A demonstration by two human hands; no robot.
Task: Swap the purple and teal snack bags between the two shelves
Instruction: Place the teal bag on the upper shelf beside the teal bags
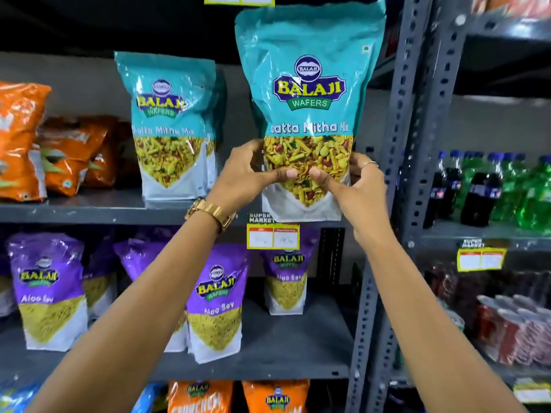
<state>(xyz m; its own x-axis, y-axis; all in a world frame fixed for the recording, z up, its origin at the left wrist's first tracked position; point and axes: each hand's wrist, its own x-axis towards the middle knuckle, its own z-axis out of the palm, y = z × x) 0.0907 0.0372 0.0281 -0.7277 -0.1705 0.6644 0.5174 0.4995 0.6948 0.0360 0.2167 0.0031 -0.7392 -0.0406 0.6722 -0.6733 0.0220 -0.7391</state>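
Note:
A teal snack bag (308,70) is upright in front of the upper shelf (89,211), at its right end. My left hand (247,171) and my right hand (357,183) grip its lower part from both sides, thumbs on the front. Its bottom edge hangs just past the shelf's front lip. Another teal bag (170,120) stands on the upper shelf to the left, with more behind it. Several purple snack bags (217,299) stand on the lower shelf (283,347).
Orange bags (21,138) fill the upper shelf's left end. A grey slotted upright (414,120) rises just right of the held bag. Drink bottles (483,192) and cans (512,335) fill the rack to the right. Orange bags (274,397) sit below. A yellow price tag (272,236) hangs under the bag.

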